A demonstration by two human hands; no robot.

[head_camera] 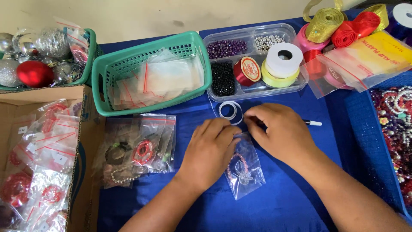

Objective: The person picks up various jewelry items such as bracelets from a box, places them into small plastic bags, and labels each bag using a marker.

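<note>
A blue cloth [283, 206] covers the table, and everything sits on it. At the far left a cardboard box [86, 129] holds many small bagged red bracelets, with a green basket of baubles [40, 56] beyond it. Just right of that, a teal basket [141, 56] is filled with empty clear zip bags. Further right stands a clear compartment tray [274, 32] holding dark and purple beads, silver beads, a red spool and a white tape roll. Ribbon rolls [339, 25] in gold and red are heaped at the far right corner.

Near the middle, the left hand [210, 150] and right hand [281, 131] meet over a small clear zip bag [246, 172] with a pink beaded bracelet inside. Both hands have their fingertips pressed together on the bag's far edge, pinching its opening; the bag's body trails toward the near side, lying flat on the cloth between the two wrists. A small white tape ring [228, 110] lies just beyond the fingertips. A pen [312, 123] pokes out from behind the right hand. A few filled bags [137, 150] lie left of the left hand.
</note>
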